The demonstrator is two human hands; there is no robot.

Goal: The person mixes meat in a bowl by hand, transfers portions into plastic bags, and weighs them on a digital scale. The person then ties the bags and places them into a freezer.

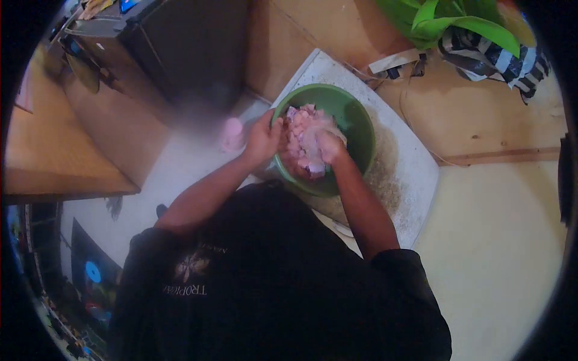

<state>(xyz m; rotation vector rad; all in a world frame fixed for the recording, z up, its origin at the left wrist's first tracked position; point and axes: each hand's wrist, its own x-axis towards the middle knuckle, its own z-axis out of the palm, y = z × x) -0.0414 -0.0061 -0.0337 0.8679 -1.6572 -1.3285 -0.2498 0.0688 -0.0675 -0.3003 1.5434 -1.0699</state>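
A round green basin (360, 129) stands on a white, dirt-stained surface (415, 165). Inside it, mostly toward the left, lie pink, meat-like pieces (299, 123). My left hand (265, 139) is at the basin's left rim, its fingers curled over the edge beside the pieces. Down in the basin, my right hand (328, 147) is among the pieces, with something pale and blurred around its fingers. Whether that hand grips any of it is too blurred to tell.
A pink object (233, 135) stands on the floor left of the basin. Behind it is a dark cabinet (180, 48). Wooden furniture (72, 144) fills the left side. A striped bag (500, 57) and green leaf-like material (445, 24) are at upper right.
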